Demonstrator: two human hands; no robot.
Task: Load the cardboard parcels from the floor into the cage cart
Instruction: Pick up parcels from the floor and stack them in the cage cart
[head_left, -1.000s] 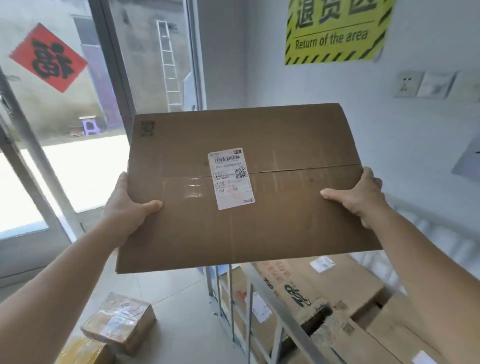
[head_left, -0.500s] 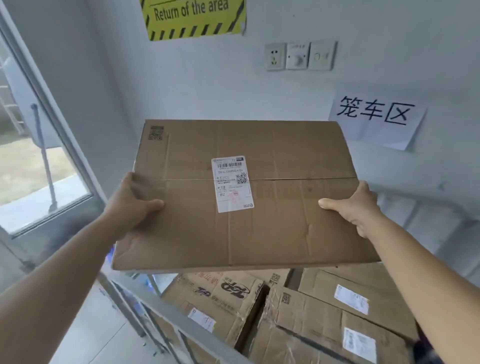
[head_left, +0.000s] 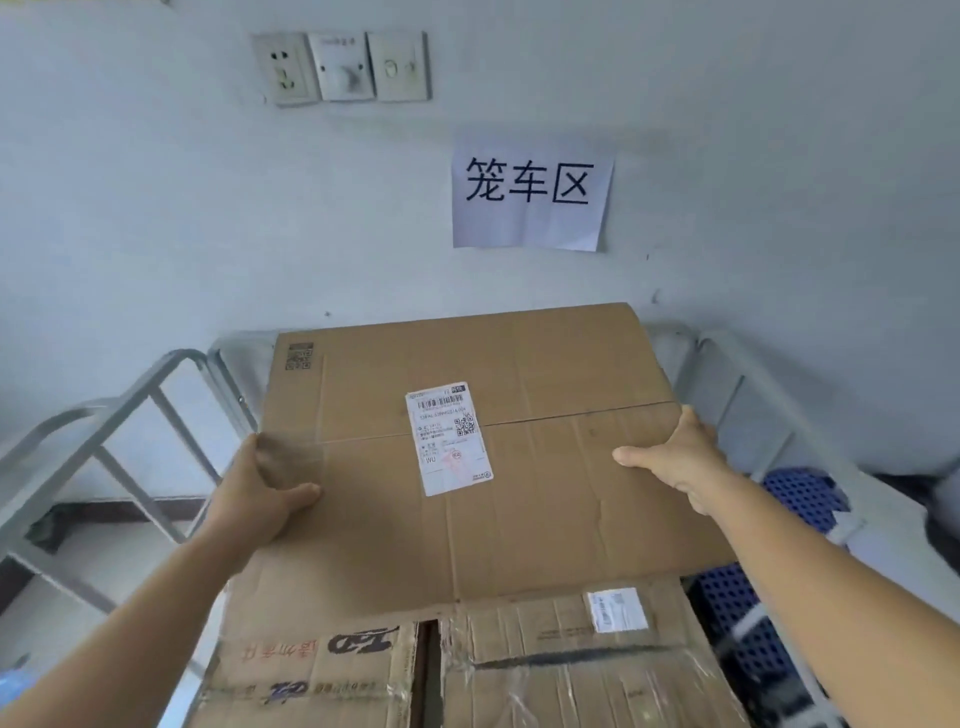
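Both hands hold one flat parcel (head_left: 519, 467) over the cart (head_left: 104, 415). The left hand (head_left: 260, 499) grips its left edge, thumb on top. The right hand (head_left: 680, 457) grips the right edge in the same way. Two boxes (head_left: 571, 654) lie in the cart just below the parcel. A paper sign (head_left: 530, 197) hangs on the wall.

You're looking at a plain brown cardboard parcel (head_left: 519, 467) with a white label (head_left: 449, 439) printed black and stamped red at centre; at 6 o'clock, brown boxes (head_left: 571, 660) — at 4 o'clock, blue perforated plastic (head_left: 800, 493); grey cage bars (head_left: 104, 426) at 9.
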